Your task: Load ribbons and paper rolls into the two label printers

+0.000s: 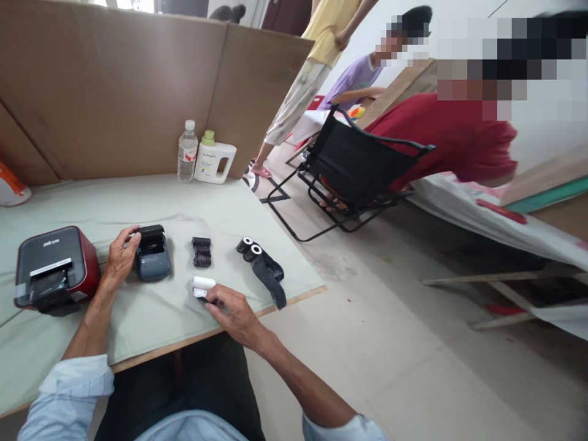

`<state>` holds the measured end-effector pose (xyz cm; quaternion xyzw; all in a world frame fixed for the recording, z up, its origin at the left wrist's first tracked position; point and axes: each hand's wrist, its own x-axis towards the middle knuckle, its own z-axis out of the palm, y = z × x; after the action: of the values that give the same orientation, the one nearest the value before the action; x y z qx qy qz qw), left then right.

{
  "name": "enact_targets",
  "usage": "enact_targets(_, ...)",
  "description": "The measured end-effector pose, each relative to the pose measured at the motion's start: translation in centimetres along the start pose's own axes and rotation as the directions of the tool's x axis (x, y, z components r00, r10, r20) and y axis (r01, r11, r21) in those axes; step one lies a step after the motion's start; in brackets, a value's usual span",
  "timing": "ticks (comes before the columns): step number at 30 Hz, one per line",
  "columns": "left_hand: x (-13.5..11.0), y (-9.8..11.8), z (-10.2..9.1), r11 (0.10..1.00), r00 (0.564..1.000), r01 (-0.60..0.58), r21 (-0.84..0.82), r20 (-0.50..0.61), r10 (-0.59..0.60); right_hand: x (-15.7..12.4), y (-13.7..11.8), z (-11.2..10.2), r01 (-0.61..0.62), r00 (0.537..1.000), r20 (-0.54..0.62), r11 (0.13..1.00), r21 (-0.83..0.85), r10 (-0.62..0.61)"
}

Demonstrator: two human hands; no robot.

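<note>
My left hand [120,254] curls at the left side of a small dark portable printer [154,267], fingertips gripping its raised black lid [150,231]. The printer's paper compartment lies open. Low over the table's front part, my right hand [236,315] pinches a small white roll [200,293]; the fingers hide part of it. Just behind that one, touching or nearly so, is another white roll [204,282]. Two small black rolls [201,251] lie farther back. To the right, black rolls with white cores [256,250] trail a black strip [269,278].
A larger red and black printer [57,269] stands at the left. At the back, a water bottle [187,153] and white jug [215,160] stand before a cardboard screen [114,92]. Right of the table edge are a black folding chair [362,153] and several other people.
</note>
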<state>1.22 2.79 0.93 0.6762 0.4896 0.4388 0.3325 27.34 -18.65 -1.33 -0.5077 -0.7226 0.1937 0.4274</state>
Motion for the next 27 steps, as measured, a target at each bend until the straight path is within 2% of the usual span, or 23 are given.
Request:
enact_targets(2,0.0,0.1,0.0,1.000,1.000,0.005,0.001,0.003,-0.005,0.1,-0.3,-0.4,-0.076,0.996,0.043,0.997,-0.007,0.076)
enact_targets(4,-0.1,0.3,-0.1,1.000,1.000,0.008,0.004,0.008,-0.008,0.4,-0.7,-1.0,-0.083,0.982,0.166,0.996,-0.039,0.088)
enact_targets(6,-0.1,0.4,-0.1,1.000,1.000,0.008,0.009,0.012,-0.008,1.0,-1.2,-1.8,-0.037,0.962,0.270,0.997,-0.063,0.053)
enact_targets(8,-0.1,0.5,-0.1,1.000,1.000,0.005,0.012,0.013,-0.005,2.0,-1.6,-2.7,0.044,0.960,0.280,0.992,-0.121,-0.008)
enact_targets(10,-0.1,0.4,-0.1,1.000,1.000,0.001,0.012,0.010,-0.001,3.5,-1.9,-3.2,0.131,0.961,0.268,0.959,-0.250,-0.062)
enact_targets(12,-0.1,0.4,-0.1,1.000,1.000,0.001,0.012,0.005,-0.002,5.1,-2.1,-3.1,0.210,0.941,0.331,0.892,-0.400,-0.073)
enact_targets(15,0.0,0.3,-0.1,1.000,1.000,0.004,0.009,0.001,-0.004,7.0,-1.9,-1.8,0.248,0.891,0.454,0.809,-0.532,0.026)
enact_targets(17,-0.1,0.4,-0.1,1.000,1.000,0.004,0.007,0.006,-0.004,7.7,-1.6,-0.9,0.216,0.860,0.497,0.802,-0.557,0.114)
enact_targets(19,-0.2,0.4,-0.1,1.000,1.000,0.002,0.009,0.008,-0.002,8.0,-1.3,-0.7,0.148,0.858,0.491,0.841,-0.520,0.152)
enact_targets(21,-0.2,0.4,-0.1,1.000,1.000,-0.004,0.012,0.004,0.004,7.6,-0.9,-1.2,0.032,0.898,0.415,0.920,-0.390,0.144)
enact_targets(23,-0.2,0.4,-0.1,1.000,1.000,-0.009,0.010,0.002,0.009,6.9,-0.4,-2.2,-0.099,0.942,0.299,0.976,-0.193,0.154)
enact_targets(25,-0.2,0.4,0.0,1.000,1.000,-0.010,0.008,0.005,0.010,5.9,0.1,-3.1,-0.185,0.955,0.228,0.982,-0.047,0.191)
enact_targets(27,-0.2,0.4,0.0,1.000,1.000,-0.006,0.007,0.009,0.006,4.8,0.7,-3.7,-0.188,0.958,0.216,0.982,-0.028,0.190)
